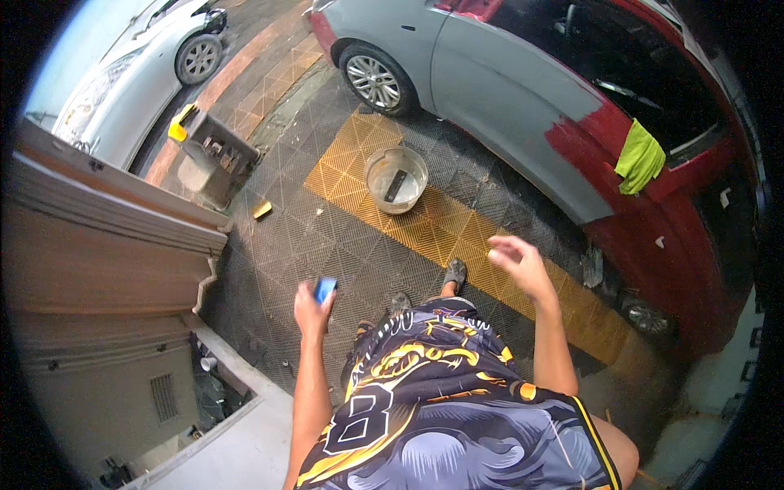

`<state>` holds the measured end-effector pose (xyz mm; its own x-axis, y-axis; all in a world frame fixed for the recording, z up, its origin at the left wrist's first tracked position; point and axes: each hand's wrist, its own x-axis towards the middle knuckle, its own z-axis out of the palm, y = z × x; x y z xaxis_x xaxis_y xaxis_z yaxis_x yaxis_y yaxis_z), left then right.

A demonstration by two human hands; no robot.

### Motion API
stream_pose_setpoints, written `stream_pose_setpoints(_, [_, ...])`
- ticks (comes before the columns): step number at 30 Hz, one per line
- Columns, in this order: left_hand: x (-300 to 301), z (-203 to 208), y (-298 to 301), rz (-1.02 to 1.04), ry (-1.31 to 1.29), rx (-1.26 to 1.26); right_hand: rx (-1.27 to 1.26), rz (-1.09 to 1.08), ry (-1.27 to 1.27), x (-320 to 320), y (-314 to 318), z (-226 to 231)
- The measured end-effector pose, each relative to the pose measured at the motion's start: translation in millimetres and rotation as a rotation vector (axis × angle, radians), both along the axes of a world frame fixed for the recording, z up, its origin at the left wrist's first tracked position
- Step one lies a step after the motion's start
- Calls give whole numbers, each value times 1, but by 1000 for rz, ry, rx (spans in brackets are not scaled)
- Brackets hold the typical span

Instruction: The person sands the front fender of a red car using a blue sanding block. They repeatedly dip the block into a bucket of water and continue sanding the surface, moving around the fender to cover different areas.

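My left hand (309,312) is closed around a small flat blue piece (325,289), its exact kind not clear; it is held over the dark floor tiles. My right hand (523,266) is raised in the air over the yellow floor strip, fingers loosely bent and apart, slightly blurred, with nothing visible in them. Ahead, between and beyond my hands, stands a worn round bucket (377,181) with a dark oblong block (395,186) inside it. Neither hand touches the bucket or the car.
A car with grey-coated and red panels (523,106) runs along the right, a lime-green cloth (640,159) hanging at its window. At left are a grey stand (214,151), a small yellow piece (261,210) on the tiles and a brown curtain (106,237). A white car (122,98) is farther off.
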<state>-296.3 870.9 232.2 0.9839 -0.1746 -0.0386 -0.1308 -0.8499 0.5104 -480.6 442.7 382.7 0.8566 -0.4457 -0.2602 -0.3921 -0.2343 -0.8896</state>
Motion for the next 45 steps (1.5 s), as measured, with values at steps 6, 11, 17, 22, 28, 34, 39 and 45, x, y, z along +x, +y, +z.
stream_pose_setpoints(6, [-144, -83, 158, 298, 564, 346, 651, 1188, -717, 3, 56, 146])
stream_pose_setpoints(11, [-173, -105, 263, 374, 620, 367, 405, 920, -973, 14, 83, 175])
stream_pose_setpoints(17, [-85, -57, 279, 525, 254, 126, 382, 716, -999, 34, 93, 217])
stream_pose_setpoints(22, [-47, -37, 144, 202, 272, -170, 647, 889, -807, 25, 92, 222])
stream_pose_setpoints(28, [-67, -44, 158, 177, 412, 128, 1169, 980, -713, 44, 89, 218])
stream_pose_setpoints(34, [-78, -104, 218, 171, 391, -22, 1529, 866, -721, 32, 87, 243])
stream_pose_setpoints(39, [-65, -100, 183, 98, 432, 180, 1653, 512, -1020, 16, 133, 231])
stream_pose_setpoints(45, [-26, -78, 113, 61, 313, 74, 1663, 519, -1239, 12, 109, 218])
